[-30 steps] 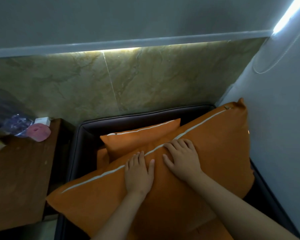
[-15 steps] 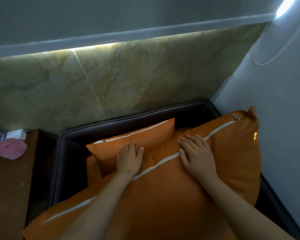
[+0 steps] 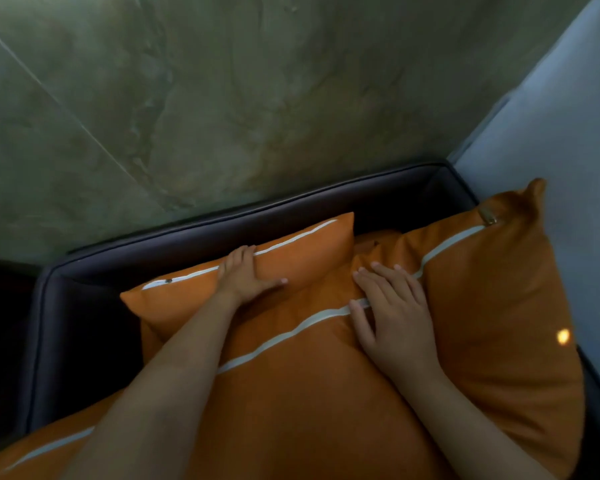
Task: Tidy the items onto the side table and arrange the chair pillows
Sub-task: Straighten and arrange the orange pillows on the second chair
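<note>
A small orange pillow (image 3: 309,252) stands against the back of a dark chair (image 3: 187,239). The left hand (image 3: 243,275) grips its white-piped top edge, fingers curled over, thumb on the front. Just in front, a large orange pillow (image 3: 499,323) fills the seat, and the right hand (image 3: 392,317) lies flat on it, fingers spread wide across the white stripe. A metal tag (image 3: 486,216) at its corner, perhaps a zipper pull, is too blurred to read.
</note>
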Available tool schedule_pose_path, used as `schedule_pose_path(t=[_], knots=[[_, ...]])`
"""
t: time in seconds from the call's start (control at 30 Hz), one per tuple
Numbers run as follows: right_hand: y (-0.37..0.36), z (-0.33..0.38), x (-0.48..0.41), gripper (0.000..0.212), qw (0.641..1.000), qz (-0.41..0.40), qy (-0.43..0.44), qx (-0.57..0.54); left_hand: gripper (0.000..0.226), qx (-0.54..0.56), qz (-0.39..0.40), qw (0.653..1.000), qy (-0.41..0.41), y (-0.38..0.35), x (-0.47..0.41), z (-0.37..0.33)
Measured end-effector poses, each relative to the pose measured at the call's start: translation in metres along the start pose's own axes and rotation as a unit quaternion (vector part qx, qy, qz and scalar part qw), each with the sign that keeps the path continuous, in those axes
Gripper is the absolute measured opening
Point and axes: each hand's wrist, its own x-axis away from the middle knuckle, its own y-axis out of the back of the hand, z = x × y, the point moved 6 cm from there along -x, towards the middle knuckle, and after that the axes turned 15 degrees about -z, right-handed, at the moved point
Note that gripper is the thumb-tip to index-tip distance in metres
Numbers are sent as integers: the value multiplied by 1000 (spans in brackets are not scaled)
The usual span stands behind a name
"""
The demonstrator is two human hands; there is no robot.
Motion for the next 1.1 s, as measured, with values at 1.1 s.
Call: schedule_pose_path(t=[1.1], knots=[[18, 6, 16, 41, 999, -31, 11, -29, 46, 83, -66, 992, -65, 0, 24, -8]])
